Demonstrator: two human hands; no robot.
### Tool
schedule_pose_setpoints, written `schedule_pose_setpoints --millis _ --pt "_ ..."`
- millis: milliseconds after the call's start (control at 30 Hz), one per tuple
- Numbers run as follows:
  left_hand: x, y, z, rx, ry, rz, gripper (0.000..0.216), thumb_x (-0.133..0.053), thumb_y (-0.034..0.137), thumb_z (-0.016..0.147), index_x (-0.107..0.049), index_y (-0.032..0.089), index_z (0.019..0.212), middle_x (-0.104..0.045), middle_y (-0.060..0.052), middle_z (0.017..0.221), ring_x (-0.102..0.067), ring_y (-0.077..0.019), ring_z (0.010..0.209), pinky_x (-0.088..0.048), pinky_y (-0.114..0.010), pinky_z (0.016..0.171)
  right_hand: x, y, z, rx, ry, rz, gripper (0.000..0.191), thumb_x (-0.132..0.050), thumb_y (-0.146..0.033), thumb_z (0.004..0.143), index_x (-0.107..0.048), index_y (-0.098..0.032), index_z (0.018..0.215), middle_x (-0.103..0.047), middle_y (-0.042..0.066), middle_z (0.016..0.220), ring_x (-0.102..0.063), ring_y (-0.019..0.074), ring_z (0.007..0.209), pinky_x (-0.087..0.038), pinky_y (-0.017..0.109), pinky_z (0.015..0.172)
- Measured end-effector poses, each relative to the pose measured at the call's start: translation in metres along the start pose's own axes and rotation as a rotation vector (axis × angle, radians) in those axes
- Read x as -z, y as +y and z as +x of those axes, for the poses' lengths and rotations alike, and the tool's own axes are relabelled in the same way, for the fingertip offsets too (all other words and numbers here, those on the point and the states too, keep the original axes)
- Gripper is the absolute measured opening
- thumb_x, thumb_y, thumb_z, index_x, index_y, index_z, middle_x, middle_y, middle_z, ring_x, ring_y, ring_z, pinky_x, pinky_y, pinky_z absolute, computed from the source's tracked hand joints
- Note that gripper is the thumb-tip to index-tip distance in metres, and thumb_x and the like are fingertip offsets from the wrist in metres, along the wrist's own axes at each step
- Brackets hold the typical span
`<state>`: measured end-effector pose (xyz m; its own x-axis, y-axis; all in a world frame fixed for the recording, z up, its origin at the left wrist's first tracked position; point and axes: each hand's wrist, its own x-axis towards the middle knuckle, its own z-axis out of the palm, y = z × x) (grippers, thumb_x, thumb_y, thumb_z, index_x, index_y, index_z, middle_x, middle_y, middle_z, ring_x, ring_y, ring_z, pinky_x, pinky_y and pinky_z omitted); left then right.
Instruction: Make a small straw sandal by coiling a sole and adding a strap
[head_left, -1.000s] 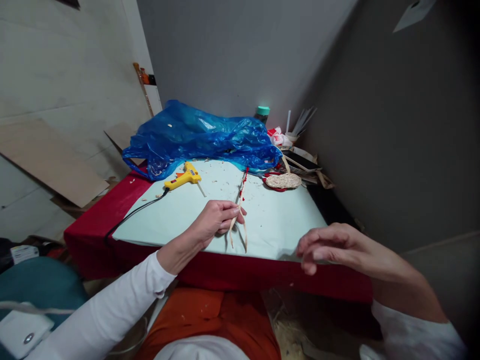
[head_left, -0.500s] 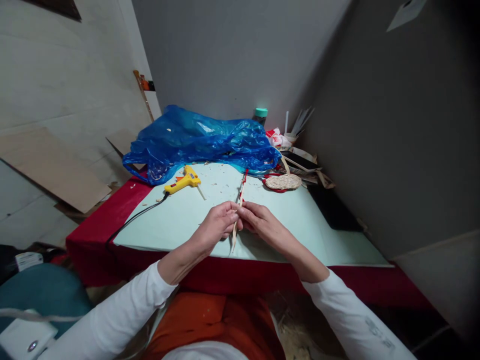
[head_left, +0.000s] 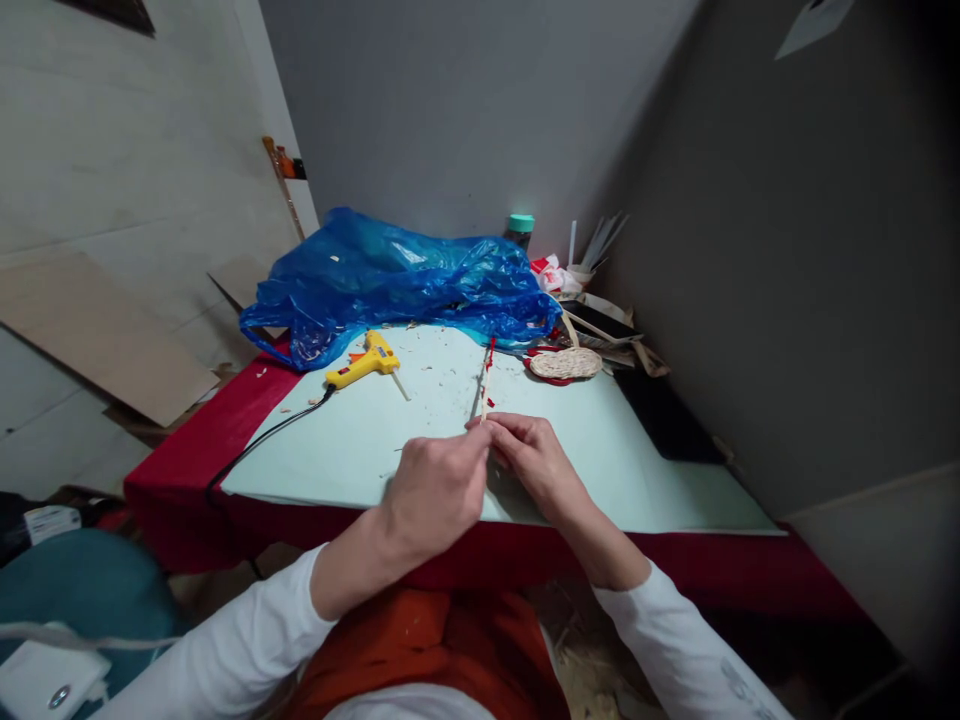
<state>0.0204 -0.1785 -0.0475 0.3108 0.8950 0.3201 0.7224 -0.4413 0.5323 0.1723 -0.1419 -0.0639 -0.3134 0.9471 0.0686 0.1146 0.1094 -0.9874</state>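
Between my two hands runs a thin, pale strip of dried plant fibre (head_left: 485,392), with red bits along its far part. My right hand (head_left: 534,455) pinches it between thumb and fingertips. My left hand (head_left: 439,490) is closed at the near end, its knuckles turned up and its fingertips touching the right hand's; the strip's tail is hidden inside it. Beyond the right hand, an oval woven straw piece (head_left: 566,363) lies on red-handled scissors (head_left: 536,352). A yellow hot glue gun (head_left: 367,362) rests to the left on the pale board (head_left: 322,455).
A crumpled blue plastic bag (head_left: 405,275) covers the back of the table. Behind it stand a green-lidded jar (head_left: 519,230) and a cup of white sticks (head_left: 592,255). A black flat object (head_left: 667,415) lies at right. The glue gun's cord (head_left: 262,440) crosses the left edge.
My left hand has turned over and come nearer, its fist now covering the strip's near end. My right hand keeps its pinch, slightly lower than before.
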Motion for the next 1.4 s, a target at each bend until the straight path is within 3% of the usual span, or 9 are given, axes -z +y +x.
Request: schedule_pose_setpoints --millis 133,233,400,467,533,633,867,1133,1400 --pt "-0.016 0.008 -0.003 -0.151 -0.113 0.136 0.018 -0.048 0.005 0.078 -0.059 0.018 0.084 -0.066 -0.010 0.077 -0.058 -0.0225 0.069 -0.038 -0.032 0.063 0.003 -0.002 -0.001 -0.072 -0.054 0.155 0.032 -0.062 -0.045 0.084 -0.068 -0.013 0.086 -0.063 0.004 0.071 -0.052 0.0143 0.062 -0.037 0.025 0.059" --pt "-0.011 0.009 0.000 -0.168 -0.119 0.109 0.010 -0.051 0.012 0.081 -0.059 0.018 0.082 -0.065 -0.009 0.077 -0.056 -0.0212 0.066 -0.037 -0.031 0.061 0.005 -0.002 -0.002 -0.081 -0.070 0.226 0.033 -0.069 -0.046 0.080 -0.068 -0.013 0.083 -0.063 0.004 0.074 -0.052 0.0129 0.063 -0.038 0.024 0.059" --pt "0.016 -0.005 0.018 0.007 0.144 -0.111 0.023 -0.049 0.026 0.090 -0.054 0.018 0.069 -0.059 -0.005 0.071 -0.053 -0.0181 0.072 -0.038 -0.031 0.071 0.006 -0.003 -0.004 -0.094 -0.096 0.253 0.031 -0.069 -0.044 0.081 -0.064 -0.014 0.077 -0.040 -0.006 0.054 -0.024 0.0064 0.046 -0.016 0.022 0.044" --pt "0.018 -0.013 0.027 0.102 0.020 -0.330 0.011 -0.053 0.026 0.088 -0.057 0.018 0.080 -0.063 -0.005 0.085 -0.055 -0.0180 0.082 -0.039 -0.030 0.075 0.006 -0.003 -0.004 -0.096 -0.116 0.246 0.031 -0.066 -0.044 0.083 -0.064 -0.014 0.079 -0.031 -0.008 0.052 -0.017 0.0068 0.046 -0.010 0.023 0.044" --pt "0.012 -0.020 0.033 0.183 -0.250 -0.692 0.011 -0.053 0.029 0.088 -0.055 0.019 0.089 -0.058 -0.001 0.077 -0.053 -0.0148 0.071 -0.040 -0.026 0.066 0.006 -0.002 -0.005 -0.090 -0.126 0.236 0.029 -0.064 -0.044 0.084 -0.064 -0.015 0.084 -0.031 -0.007 0.054 -0.016 0.0075 0.047 -0.010 0.024 0.044" --pt "0.001 -0.024 0.035 0.221 -0.345 -0.825 0.020 -0.045 0.036 0.092 -0.045 0.020 0.080 -0.045 0.005 0.062 -0.038 -0.0087 0.048 -0.030 -0.021 0.048 0.008 -0.002 -0.006 -0.074 -0.146 0.193 0.029 -0.060 -0.045 0.086 -0.062 -0.016 0.089 -0.034 -0.006 0.057 -0.020 0.0084 0.049 -0.012 0.024 0.045" --pt "0.001 -0.023 0.028 0.270 -0.326 -0.766 0.020 -0.043 0.037 0.092 -0.047 0.020 0.083 -0.050 0.004 0.057 -0.026 -0.0080 0.042 -0.020 -0.022 0.043 0.010 -0.008 -0.009 -0.031 -0.206 -0.128 0.032 -0.044 -0.042 0.096 -0.058 -0.017 0.082 -0.036 -0.005 0.055 -0.029 0.0102 0.048 -0.022 0.024 0.048" --pt "0.007 -0.015 0.028 0.283 -0.128 -0.485 0.016 -0.057 0.018 0.077 -0.052 0.019 0.062 -0.047 0.004 0.057 -0.039 -0.0142 0.061 -0.025 -0.026 0.058 0.001 -0.015 -0.024 0.083 0.022 -0.750 0.023 -0.040 -0.024 0.094 -0.042 -0.021 0.071 -0.047 0.000 0.057 -0.034 0.0138 0.050 -0.019 0.029 0.056" --pt "-0.003 -0.027 0.025 0.327 -0.169 -0.636 0.016 -0.055 0.022 0.074 -0.053 0.016 0.059 -0.051 0.002 0.057 -0.044 -0.0123 0.059 -0.032 -0.025 0.060 -0.023 -0.005 -0.033 0.249 0.031 -1.034 0.017 -0.041 -0.012 0.089 -0.057 -0.015 0.089 -0.067 0.009 0.072 -0.054 0.0171 0.054 -0.017 0.031 0.055"
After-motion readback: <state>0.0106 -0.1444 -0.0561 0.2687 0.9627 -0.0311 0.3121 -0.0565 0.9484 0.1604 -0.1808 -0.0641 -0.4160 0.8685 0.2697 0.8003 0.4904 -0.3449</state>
